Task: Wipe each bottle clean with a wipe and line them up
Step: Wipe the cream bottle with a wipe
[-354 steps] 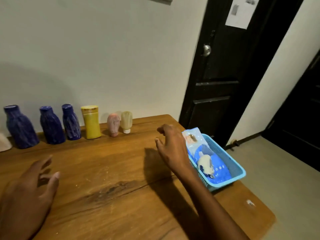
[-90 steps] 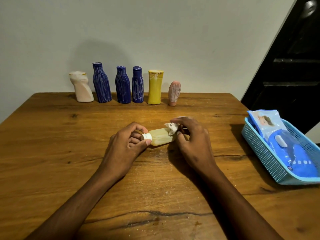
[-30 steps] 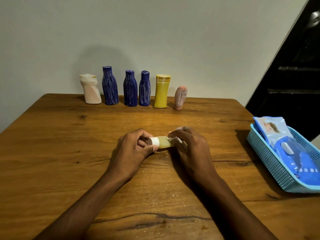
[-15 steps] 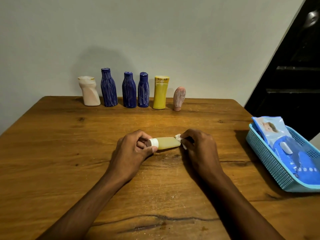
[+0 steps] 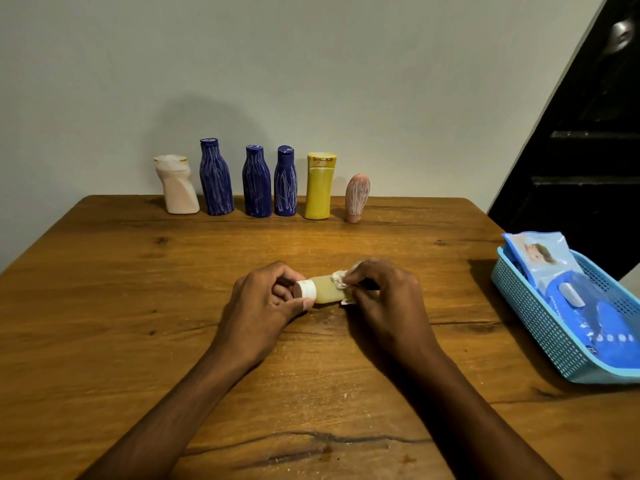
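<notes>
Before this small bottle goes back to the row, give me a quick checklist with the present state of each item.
1. Left hand grips the white cap end of the small yellowish bottle: ok.
2. Right hand holds the wipe against the bottle: ok.
3. Bottle fully wiped, underside included: cannot tell.
4. Free spot in the row, right of the pink bottle: ok.
5. Row bottles upright, from cream bottle to yellow bottle: ok.
6. Wipes pack within reach in the blue basket: ok.
</notes>
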